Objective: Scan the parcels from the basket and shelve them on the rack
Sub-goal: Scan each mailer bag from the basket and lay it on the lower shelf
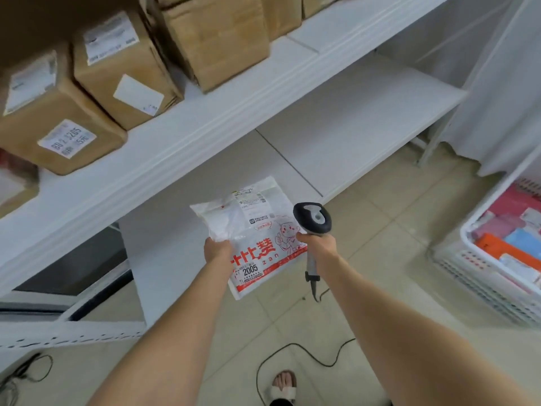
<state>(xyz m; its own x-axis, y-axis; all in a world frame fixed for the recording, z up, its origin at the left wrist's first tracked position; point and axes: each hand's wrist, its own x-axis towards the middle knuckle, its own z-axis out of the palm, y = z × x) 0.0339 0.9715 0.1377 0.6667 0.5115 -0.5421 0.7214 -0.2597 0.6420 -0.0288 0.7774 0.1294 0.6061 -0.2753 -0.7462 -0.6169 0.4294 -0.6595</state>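
My left hand grips the left edge of a white plastic parcel with red print and a shipping label, held flat above the lower shelf of the white rack. My right hand holds a grey and black barcode scanner by its handle, its head right beside the parcel's right edge. The white basket with several colourful parcels stands on the floor at the right.
Several brown cardboard boxes with labels fill the upper shelf at the left. The scanner's black cable trails over the tiled floor near my sandalled foot. A white curtain hangs at the far right.
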